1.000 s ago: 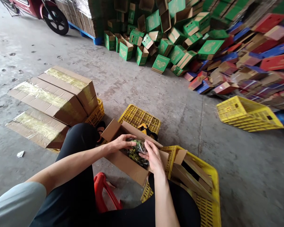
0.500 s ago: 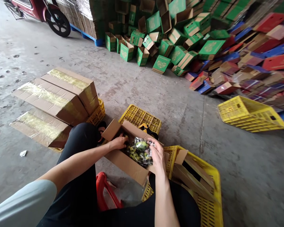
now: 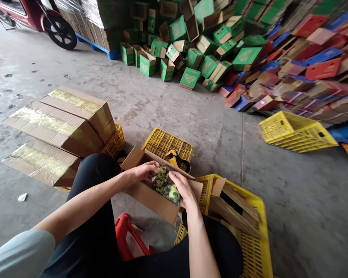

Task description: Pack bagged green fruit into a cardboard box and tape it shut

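Observation:
An open brown cardboard box (image 3: 150, 199) rests on my lap and on a yellow crate. Inside it lie clear plastic packets of green-and-yellow fruit (image 3: 165, 185). My left hand (image 3: 142, 172) curls over the packets at the box's far left, fingers closed on the plastic. My right hand (image 3: 184, 189) presses on the packets from the right, fingers bent round them. A yellow tape dispenser (image 3: 176, 160) sits just behind the box.
Sealed taped cartons (image 3: 60, 127) are stacked at my left on a yellow crate. A yellow crate (image 3: 249, 227) with flat cardboard is at my right, another (image 3: 295, 131) farther right. Piles of green, red and blue boxes (image 3: 220, 50) fill the back. A red stool (image 3: 127, 235) is below me.
Both hands have closed in over the packets again; the right hand, which had lifted a packet up half a second ago, has pushed it down into the box.

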### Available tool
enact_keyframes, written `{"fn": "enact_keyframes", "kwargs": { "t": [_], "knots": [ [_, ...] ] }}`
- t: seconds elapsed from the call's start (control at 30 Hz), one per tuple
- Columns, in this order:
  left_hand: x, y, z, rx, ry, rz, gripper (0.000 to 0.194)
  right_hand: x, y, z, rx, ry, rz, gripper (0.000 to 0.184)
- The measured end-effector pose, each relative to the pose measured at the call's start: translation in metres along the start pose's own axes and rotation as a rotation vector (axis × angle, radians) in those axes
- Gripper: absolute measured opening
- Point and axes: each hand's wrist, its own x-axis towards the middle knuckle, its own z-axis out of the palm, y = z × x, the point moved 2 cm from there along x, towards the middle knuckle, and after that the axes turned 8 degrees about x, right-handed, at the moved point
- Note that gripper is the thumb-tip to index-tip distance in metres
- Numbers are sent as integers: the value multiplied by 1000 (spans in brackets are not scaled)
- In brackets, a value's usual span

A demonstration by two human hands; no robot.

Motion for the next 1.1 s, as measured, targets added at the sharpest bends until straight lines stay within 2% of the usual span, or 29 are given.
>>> {"fn": "enact_keyframes", "kwargs": {
  "t": [0.1,0.17,0.4,0.5,0.63,0.83,1.1],
  "knots": [
    [-1,0,3,-43,-89,-55,58,0,1,1,53,-69,5,37],
    [1,0,3,-48,-90,-70,64,1,5,0,67,-51,6,36],
    [0,3,-4,-86,13,-33,46,3,9,-1,125,15,70,34],
    [0,0,-8,-70,66,-24,46,0,2,1,221,-6,124,36],
    [3,-5,-9,-18,68,25,55,-3,-2,0,288,23,178,36],
    [4,-9,-8,29,83,43,62,2,6,-8,214,66,128,33],
    [9,-13,-9,9,114,42,57,5,10,-10,215,48,107,38]
  ]
}}
